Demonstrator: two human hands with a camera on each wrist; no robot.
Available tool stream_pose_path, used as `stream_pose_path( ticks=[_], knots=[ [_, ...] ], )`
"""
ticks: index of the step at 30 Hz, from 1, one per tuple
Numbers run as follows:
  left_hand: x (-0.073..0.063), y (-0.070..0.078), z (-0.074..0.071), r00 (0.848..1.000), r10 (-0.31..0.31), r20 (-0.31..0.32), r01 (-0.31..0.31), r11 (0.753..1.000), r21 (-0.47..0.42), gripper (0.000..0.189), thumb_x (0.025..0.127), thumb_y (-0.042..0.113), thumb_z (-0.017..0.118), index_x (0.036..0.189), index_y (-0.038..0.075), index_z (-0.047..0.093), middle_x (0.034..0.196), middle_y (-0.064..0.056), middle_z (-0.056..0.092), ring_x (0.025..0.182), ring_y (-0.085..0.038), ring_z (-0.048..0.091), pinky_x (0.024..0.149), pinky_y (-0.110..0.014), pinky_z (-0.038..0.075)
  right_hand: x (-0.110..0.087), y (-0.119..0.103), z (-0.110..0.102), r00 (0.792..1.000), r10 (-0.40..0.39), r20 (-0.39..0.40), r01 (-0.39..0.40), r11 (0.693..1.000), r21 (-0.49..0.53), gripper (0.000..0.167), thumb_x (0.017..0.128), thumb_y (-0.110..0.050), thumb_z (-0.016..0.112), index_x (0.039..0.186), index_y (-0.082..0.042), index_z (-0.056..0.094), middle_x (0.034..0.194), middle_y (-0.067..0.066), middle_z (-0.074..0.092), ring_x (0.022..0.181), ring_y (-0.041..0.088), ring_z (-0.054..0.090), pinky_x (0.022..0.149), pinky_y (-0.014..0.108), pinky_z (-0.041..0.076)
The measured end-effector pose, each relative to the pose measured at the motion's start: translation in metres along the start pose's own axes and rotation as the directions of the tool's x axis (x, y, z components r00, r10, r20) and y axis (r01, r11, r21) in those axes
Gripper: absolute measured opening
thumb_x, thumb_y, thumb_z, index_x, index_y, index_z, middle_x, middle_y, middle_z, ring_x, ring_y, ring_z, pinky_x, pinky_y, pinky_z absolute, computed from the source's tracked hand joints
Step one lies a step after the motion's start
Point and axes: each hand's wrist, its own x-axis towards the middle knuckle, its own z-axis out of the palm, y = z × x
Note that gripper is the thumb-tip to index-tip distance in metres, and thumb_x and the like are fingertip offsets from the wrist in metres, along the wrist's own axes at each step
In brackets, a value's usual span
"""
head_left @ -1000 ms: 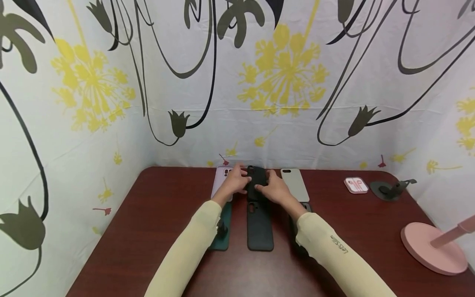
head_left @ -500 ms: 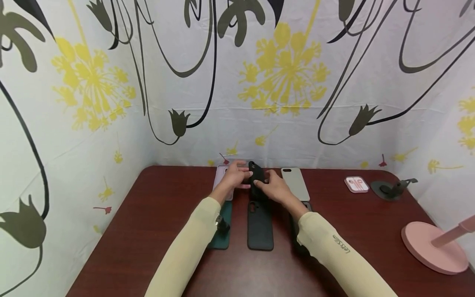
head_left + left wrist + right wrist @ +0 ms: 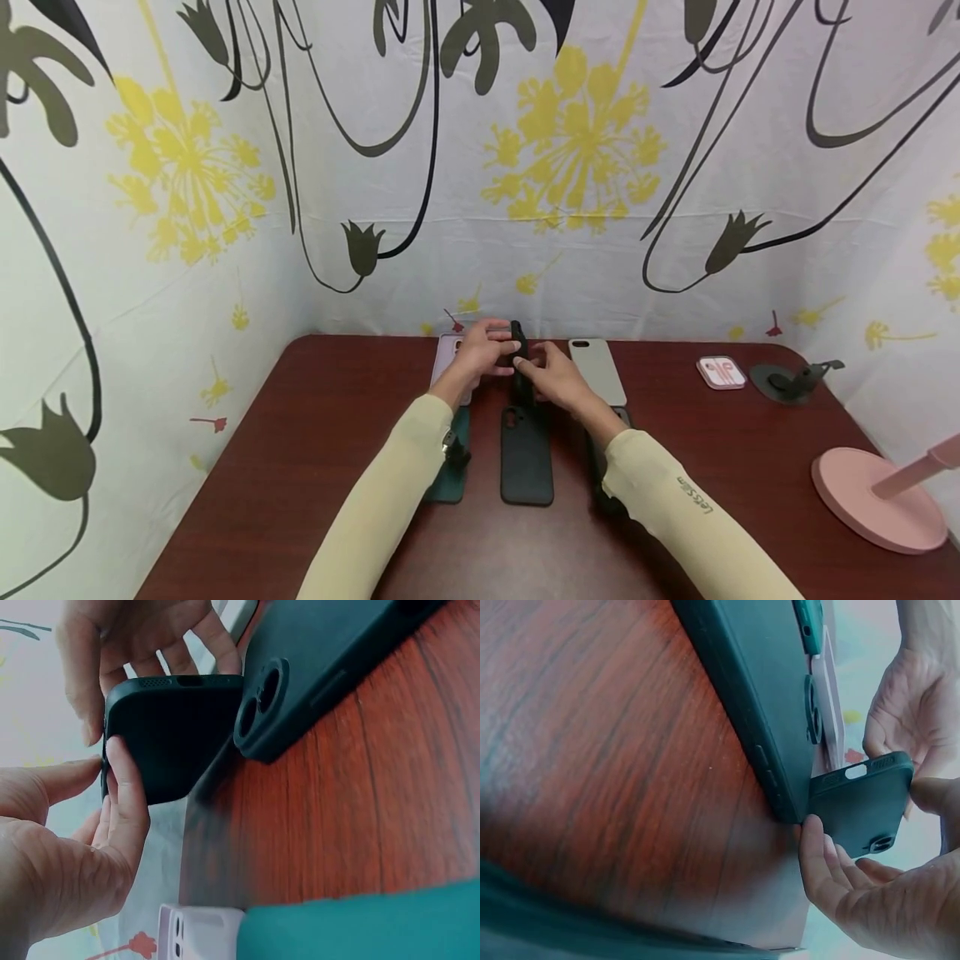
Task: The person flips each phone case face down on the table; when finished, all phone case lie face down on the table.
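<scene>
A black phone case (image 3: pixel 523 390) is tipped up on its long side near the table's back edge, between both hands. My left hand (image 3: pixel 480 354) pinches its upper edge between thumb and fingers; the left wrist view shows fingertips on the hollow inner face of the case (image 3: pixel 169 727). From the other side, my right hand (image 3: pixel 558 377) holds it, thumb at the upper edge and fingers low by the table, as the right wrist view shows with the case's back (image 3: pixel 859 806). Directly in front lies another dark phone case (image 3: pixel 527 458), flat, camera cutout toward the back.
On the left lie a lilac phone case (image 3: pixel 444 354) and a teal one (image 3: pixel 450 483), partly under the left arm. To the right are a pale grey case (image 3: pixel 597 372) and a dark one mostly under the right sleeve. Farther right: a small square box (image 3: pixel 721 373), dark stand (image 3: pixel 783 385), pink round base (image 3: pixel 873 504).
The black phone case has turned from lying nearly flat, back upward, to standing on its long side. My left hand has shifted slightly right with its upper edge.
</scene>
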Motion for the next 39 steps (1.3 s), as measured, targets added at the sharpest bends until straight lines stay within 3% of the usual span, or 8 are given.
stream_pose_path(
  ticks=[4, 9, 17, 22, 25, 32, 36, 39],
  knots=[
    [0.002, 0.001, 0.008, 1.000, 0.015, 0.011, -0.015, 1.000, 0.014, 0.054, 0.100, 0.007, 0.072, 0.151, 0.009, 0.053, 0.144, -0.019, 0.063, 0.121, -0.035, 0.071, 0.077, -0.044, 0.068, 0.000, 0.000, -0.002, 1.000, -0.025, -0.013, 0.025, 0.999, 0.021, 0.069, 0.106, -0.041, 0.062, 0.162, -0.009, 0.036, 0.144, 0.023, 0.062, 0.094, 0.032, 0.075, 0.078, 0.042, 0.066],
    [0.003, -0.001, 0.013, 0.999, 0.011, 0.041, -0.010, 1.000, -0.006, 0.052, 0.101, 0.008, 0.070, 0.151, 0.010, 0.054, 0.144, -0.018, 0.063, 0.117, -0.031, 0.072, 0.076, -0.043, 0.068, -0.002, 0.000, -0.005, 0.999, -0.023, -0.025, 0.025, 0.998, 0.066, 0.067, 0.107, -0.033, 0.062, 0.165, -0.014, 0.034, 0.147, 0.023, 0.060, 0.090, 0.035, 0.076, 0.072, 0.041, 0.067],
    [-0.001, -0.013, 0.008, 0.996, -0.060, 0.063, 0.062, 0.998, -0.025, 0.049, 0.108, 0.017, 0.062, 0.154, 0.004, 0.050, 0.141, -0.020, 0.063, 0.119, -0.035, 0.071, 0.081, -0.045, 0.068, -0.003, 0.000, -0.006, 0.999, 0.002, -0.038, 0.003, 0.992, 0.128, 0.064, 0.108, -0.028, 0.059, 0.164, -0.012, 0.034, 0.150, 0.025, 0.056, 0.100, 0.037, 0.075, 0.071, 0.043, 0.067],
    [-0.001, -0.020, 0.004, 0.991, -0.103, 0.081, 0.099, 0.994, 0.047, 0.051, 0.108, 0.017, 0.061, 0.155, 0.002, 0.046, 0.137, -0.022, 0.064, 0.124, -0.034, 0.068, 0.080, -0.047, 0.068, -0.002, -0.001, -0.006, 0.999, 0.042, -0.015, -0.038, 0.975, 0.218, 0.063, 0.109, -0.024, 0.057, 0.165, -0.011, 0.032, 0.154, 0.027, 0.052, 0.118, 0.043, 0.069, 0.073, 0.045, 0.068],
    [-0.002, -0.020, 0.002, 0.989, -0.108, 0.097, 0.100, 0.992, 0.081, 0.054, 0.108, 0.019, 0.061, 0.157, 0.003, 0.045, 0.140, -0.022, 0.064, 0.130, -0.034, 0.066, 0.080, -0.047, 0.067, -0.001, -0.003, -0.008, 0.998, 0.064, 0.011, -0.065, 0.957, 0.283, 0.063, 0.109, -0.022, 0.056, 0.165, -0.012, 0.032, 0.155, 0.027, 0.051, 0.125, 0.043, 0.063, 0.075, 0.047, 0.068],
    [-0.002, -0.019, 0.000, 0.985, -0.104, 0.137, 0.087, 0.988, 0.127, 0.057, 0.108, 0.021, 0.062, 0.160, 0.006, 0.043, 0.154, -0.020, 0.055, 0.139, -0.038, 0.059, 0.078, -0.047, 0.067, -0.001, -0.004, -0.010, 0.998, 0.067, 0.022, -0.070, 0.928, 0.367, 0.061, 0.108, -0.014, 0.051, 0.165, -0.008, 0.031, 0.155, 0.029, 0.047, 0.122, 0.044, 0.061, 0.074, 0.049, 0.068],
    [-0.002, -0.022, 0.001, 0.988, -0.090, 0.126, 0.069, 0.985, 0.158, 0.054, 0.106, 0.015, 0.064, 0.157, 0.006, 0.047, 0.157, -0.018, 0.053, 0.140, -0.039, 0.058, 0.078, -0.044, 0.068, -0.002, 0.000, -0.009, 0.997, 0.077, 0.005, -0.072, 0.911, 0.405, 0.058, 0.108, -0.013, 0.048, 0.163, -0.006, 0.032, 0.155, 0.031, 0.043, 0.136, 0.050, 0.054, 0.074, 0.052, 0.067],
    [-0.002, -0.023, 0.003, 0.994, -0.060, 0.090, 0.044, 0.984, 0.173, 0.052, 0.104, 0.008, 0.066, 0.154, 0.006, 0.051, 0.153, -0.019, 0.056, 0.132, -0.039, 0.064, 0.079, -0.043, 0.068, -0.002, 0.002, -0.009, 0.996, 0.081, -0.023, -0.063, 0.896, 0.439, 0.055, 0.108, -0.013, 0.047, 0.161, -0.002, 0.034, 0.153, 0.032, 0.044, 0.136, 0.052, 0.053, 0.074, 0.053, 0.067]
  ],
)
